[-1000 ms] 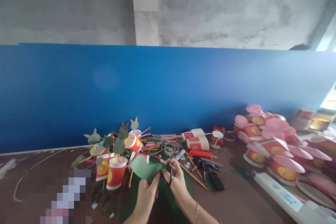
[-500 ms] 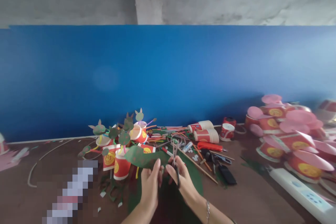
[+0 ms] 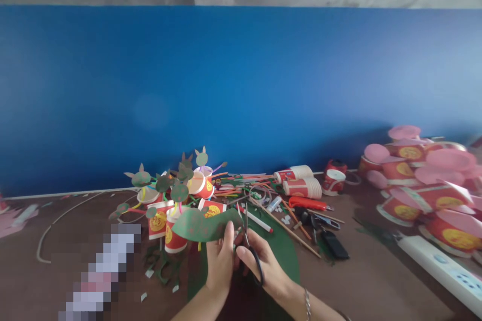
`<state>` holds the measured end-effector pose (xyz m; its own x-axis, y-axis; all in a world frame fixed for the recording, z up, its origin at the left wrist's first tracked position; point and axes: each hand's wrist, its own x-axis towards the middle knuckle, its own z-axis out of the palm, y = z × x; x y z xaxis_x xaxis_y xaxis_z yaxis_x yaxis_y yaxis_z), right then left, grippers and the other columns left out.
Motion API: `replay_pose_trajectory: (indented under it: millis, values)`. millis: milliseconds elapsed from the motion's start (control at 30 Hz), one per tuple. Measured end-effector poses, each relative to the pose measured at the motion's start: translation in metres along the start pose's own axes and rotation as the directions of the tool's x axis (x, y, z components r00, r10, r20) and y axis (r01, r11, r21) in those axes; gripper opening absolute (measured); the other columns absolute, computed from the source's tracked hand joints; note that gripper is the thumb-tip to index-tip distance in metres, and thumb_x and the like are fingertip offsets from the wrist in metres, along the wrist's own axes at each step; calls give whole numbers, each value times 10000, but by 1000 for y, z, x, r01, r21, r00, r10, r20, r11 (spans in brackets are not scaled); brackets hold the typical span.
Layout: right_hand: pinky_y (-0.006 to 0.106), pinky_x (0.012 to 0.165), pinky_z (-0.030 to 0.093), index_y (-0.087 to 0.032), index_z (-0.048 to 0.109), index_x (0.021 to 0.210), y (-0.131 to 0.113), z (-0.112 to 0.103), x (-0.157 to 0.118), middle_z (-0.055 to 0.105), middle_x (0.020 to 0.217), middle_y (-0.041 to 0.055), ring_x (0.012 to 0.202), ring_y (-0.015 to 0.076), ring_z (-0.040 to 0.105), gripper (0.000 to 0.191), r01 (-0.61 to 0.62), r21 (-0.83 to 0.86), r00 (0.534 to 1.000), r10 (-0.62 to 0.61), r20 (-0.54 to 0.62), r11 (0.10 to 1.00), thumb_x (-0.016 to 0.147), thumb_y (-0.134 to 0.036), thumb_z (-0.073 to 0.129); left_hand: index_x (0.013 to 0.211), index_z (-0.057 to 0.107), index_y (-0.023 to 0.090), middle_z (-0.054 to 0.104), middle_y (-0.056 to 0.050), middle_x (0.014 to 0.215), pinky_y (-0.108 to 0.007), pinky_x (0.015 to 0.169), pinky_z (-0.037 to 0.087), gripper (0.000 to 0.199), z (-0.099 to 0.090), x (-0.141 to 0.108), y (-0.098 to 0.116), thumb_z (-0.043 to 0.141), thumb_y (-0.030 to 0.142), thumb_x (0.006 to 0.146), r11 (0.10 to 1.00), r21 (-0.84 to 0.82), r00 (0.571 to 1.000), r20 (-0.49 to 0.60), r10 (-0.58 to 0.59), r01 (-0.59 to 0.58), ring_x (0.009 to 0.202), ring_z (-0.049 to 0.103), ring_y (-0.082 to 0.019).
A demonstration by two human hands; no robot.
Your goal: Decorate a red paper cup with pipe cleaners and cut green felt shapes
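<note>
A curved piece of green paper is pinched in my left hand, thumb on top. My right hand has its fingers through the black handles of a pair of scissors, whose blades point up and stand slightly apart beside the paper's right end. Beneath both hands lies a larger green sheet. Red and white paper cups with green paper shapes stand just left of the held paper. A red-capped marker rests behind the scissors.
Stacked cups, a red cutter, a black object and wooden sticks lie to the right. Cups with pink discs and a white power strip are at far right. Green scraps lie at left. Behind is a blue panel.
The view has tilted down and shifted slightly. The scissor blades have swung to point more up and left, nearer the paper's right end, and the marker shows more fully.
</note>
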<state>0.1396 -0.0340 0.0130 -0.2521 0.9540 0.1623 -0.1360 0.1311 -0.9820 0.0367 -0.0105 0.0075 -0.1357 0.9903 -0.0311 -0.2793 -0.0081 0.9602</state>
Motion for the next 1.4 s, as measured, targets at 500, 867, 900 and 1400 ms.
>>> replay_pose_trajectory:
  millis: [500, 867, 900, 1400]
  values:
    - [192, 485, 367, -153, 501, 835, 6, -1, 0, 509, 669, -9, 567, 93, 462, 336, 36, -16, 999, -36, -2, 999, 813, -483, 558, 814, 675, 127, 688, -59, 698, -287, 682, 491, 331, -1, 0, 1, 596, 444, 762, 996, 41, 997, 17, 74, -75, 668, 636, -204]
    - [207, 492, 366, -149, 499, 816, 3, -1, 1, 523, 646, -6, 567, 102, 483, 342, 39, -21, 999, -39, -5, 999, 818, -488, 550, 726, 649, 137, 643, -27, 616, -254, 624, 474, 329, -1, 0, 0, 578, 454, 777, 995, 61, 997, 28, 76, -78, 626, 604, -173]
    - [206, 489, 363, -149, 499, 815, 3, -1, 1, 525, 639, -7, 561, 100, 481, 343, 34, -24, 999, -34, -7, 999, 819, -489, 548, 726, 648, 136, 646, -28, 623, -254, 626, 474, 328, -1, 0, -1, 576, 453, 778, 994, 65, 996, 27, 81, -83, 634, 606, -174]
    - [187, 438, 344, -156, 482, 752, 4, 2, 0, 470, 549, -43, 467, 70, 427, 357, 16, -35, 998, -18, -56, 999, 811, -501, 554, 687, 615, 132, 644, -33, 626, -248, 589, 481, 317, 2, -2, 9, 604, 443, 753, 999, -12, 999, 22, 36, -36, 617, 607, -167]
